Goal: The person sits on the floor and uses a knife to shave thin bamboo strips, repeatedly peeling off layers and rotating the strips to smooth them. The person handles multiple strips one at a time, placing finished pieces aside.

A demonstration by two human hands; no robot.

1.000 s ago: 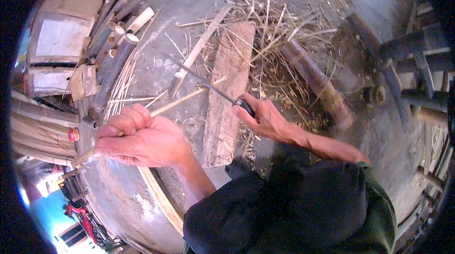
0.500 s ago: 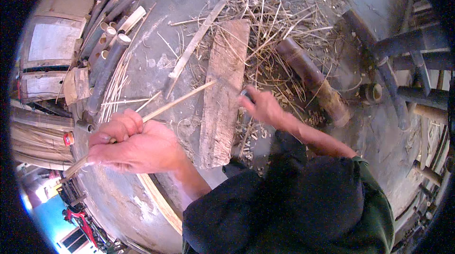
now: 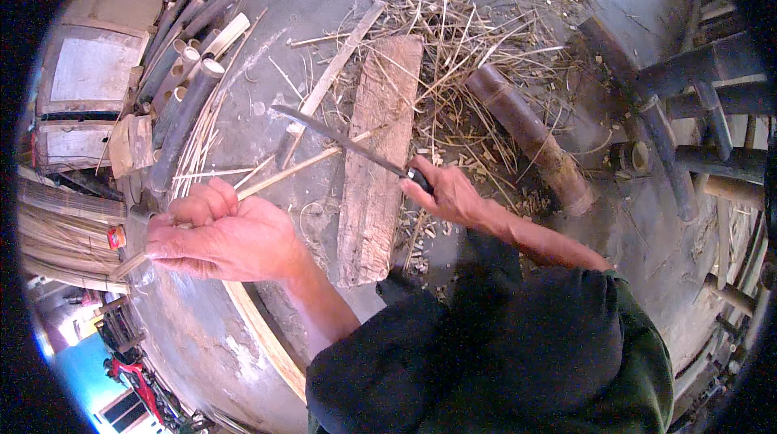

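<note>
**Head view: bamboo strip and knife, both in hand**

My left hand [image 3: 222, 231] holds a tight grip on a thin bamboo strip [image 3: 299, 165], angled over the wooden plank [image 3: 374, 159] for support. My right hand [image 3: 447, 195] clasps the long knife [image 3: 340, 138], blade laid across the strip's far end.
</note>
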